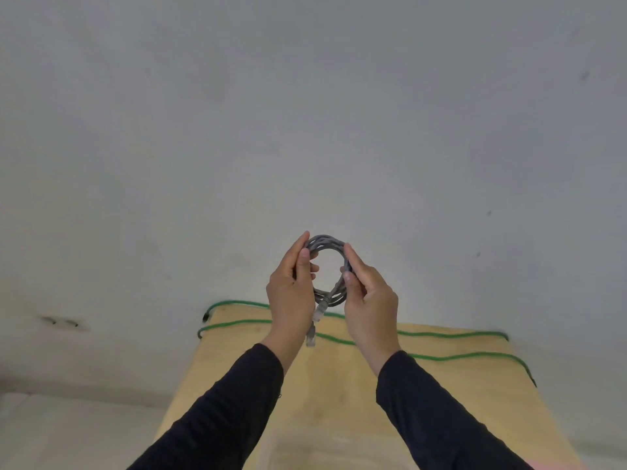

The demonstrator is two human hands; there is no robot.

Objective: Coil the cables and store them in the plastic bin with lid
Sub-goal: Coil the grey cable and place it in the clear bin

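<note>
gray cable [326, 244]: wound into a round coil, held up in the air around the middle of the frame, a bit below center. I count several loops bunched together.
cable ends: two clear plugs [318, 313] dangle off the bottom of the coil, one lower than the other, hanging between the wrists.
left hand [291, 289]: clamped on the left side of the coil, thumb on the near side and fingers curled round the back, so it's pinching the loops.
right hand [370, 300]: same deal on the right side, thumb and fingertips pinching the bundle.
sleeves [437, 412]: dark long sleeves on both arms, coming up from the bottom edge.
green cable [441, 357]: uncoiled, snaking in long waves across the far end of the table, behind and below the hands, one dark end near the left corner.
table [339, 395]: yellowish wooden top, lower center of the frame.
wall [305, 113]: plain pale gray, fills the upper frame.
bin: can't see it from here.
</note>
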